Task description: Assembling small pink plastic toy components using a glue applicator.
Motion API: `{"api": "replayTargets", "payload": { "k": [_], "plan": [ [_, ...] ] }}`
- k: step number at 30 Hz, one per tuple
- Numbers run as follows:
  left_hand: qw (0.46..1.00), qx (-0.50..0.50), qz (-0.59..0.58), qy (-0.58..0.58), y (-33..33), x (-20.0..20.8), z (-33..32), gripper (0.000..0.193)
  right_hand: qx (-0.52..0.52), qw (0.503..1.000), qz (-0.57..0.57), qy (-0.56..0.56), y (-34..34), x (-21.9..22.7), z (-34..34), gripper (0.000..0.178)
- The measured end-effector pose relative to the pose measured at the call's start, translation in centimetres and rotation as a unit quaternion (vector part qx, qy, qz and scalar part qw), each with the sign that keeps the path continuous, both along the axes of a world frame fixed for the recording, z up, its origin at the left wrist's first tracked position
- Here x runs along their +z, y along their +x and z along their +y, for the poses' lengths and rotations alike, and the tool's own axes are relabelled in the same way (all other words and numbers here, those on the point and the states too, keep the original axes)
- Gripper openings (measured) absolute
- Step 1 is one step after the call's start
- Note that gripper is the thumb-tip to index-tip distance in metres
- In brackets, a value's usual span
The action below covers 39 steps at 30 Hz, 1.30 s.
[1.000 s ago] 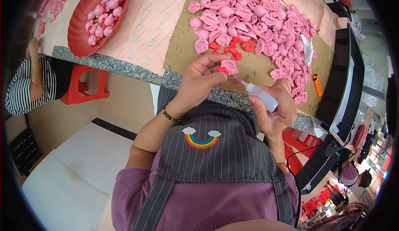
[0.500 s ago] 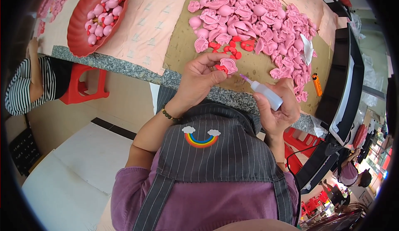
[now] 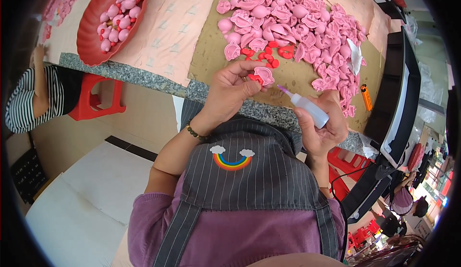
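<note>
My left hand (image 3: 236, 87) pinches a small pink plastic shell (image 3: 264, 76) with a red piece (image 3: 255, 78) at its side, hollow face toward me. In my right hand (image 3: 326, 123) is a translucent squeeze bottle (image 3: 311, 110) with a purple nozzle (image 3: 284, 90). The nozzle tip points at the shell and stays a little apart from it. Beyond my hands lies a large heap of pink shells (image 3: 288, 15), some domed and some hollow side up. Several loose red pieces (image 3: 267, 55) sit at the heap's near edge.
A red scalloped bowl (image 3: 89, 43) at the far left holds pink and red assembled pieces. An orange lighter-like object (image 3: 366, 98) lies right of the heap, beside a black tray (image 3: 391, 84). The granite table edge (image 3: 197, 90) runs below my hands. Another person (image 3: 36, 89) sits at left.
The bottle has shifted very slightly to the right. My left hand and the shell are almost unmoved.
</note>
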<state>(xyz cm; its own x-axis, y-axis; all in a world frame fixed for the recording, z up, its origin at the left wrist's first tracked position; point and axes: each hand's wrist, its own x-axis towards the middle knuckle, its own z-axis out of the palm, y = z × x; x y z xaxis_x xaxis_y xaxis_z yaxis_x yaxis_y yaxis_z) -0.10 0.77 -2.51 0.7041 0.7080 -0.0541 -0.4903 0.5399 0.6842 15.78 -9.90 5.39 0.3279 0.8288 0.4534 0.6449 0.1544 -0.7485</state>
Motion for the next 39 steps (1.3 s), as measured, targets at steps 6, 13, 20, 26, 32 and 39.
{"api": "replayTargets", "payload": {
  "k": [6,13,20,26,32,39],
  "plan": [
    [1.000,0.000,-0.007,-0.010,0.13,0.09,-0.01,0.041,0.012,0.998,0.056,0.013,-0.22,-0.30,0.12,0.022],
    [1.000,-0.007,-0.005,-0.010,0.03,0.03,0.06,0.041,0.020,0.998,0.064,0.016,-0.49,-0.51,0.43,0.022],
    [1.000,-0.003,-0.014,-0.009,0.14,0.07,0.05,0.043,0.021,0.997,0.068,0.008,-0.40,-0.52,0.35,0.023],
    [1.000,0.002,-0.005,-0.008,0.12,-0.02,-0.08,0.050,0.013,0.997,0.078,0.025,-0.38,-0.38,0.23,0.023],
    [1.000,-0.009,0.009,0.006,-0.07,-0.37,0.05,0.050,0.046,0.997,0.049,0.042,-0.30,-0.28,0.62,0.025],
    [1.000,-0.022,0.014,-0.004,-0.11,-0.42,0.07,0.050,0.045,0.997,0.059,0.018,-0.75,-0.13,0.67,0.023]
  ]
}}
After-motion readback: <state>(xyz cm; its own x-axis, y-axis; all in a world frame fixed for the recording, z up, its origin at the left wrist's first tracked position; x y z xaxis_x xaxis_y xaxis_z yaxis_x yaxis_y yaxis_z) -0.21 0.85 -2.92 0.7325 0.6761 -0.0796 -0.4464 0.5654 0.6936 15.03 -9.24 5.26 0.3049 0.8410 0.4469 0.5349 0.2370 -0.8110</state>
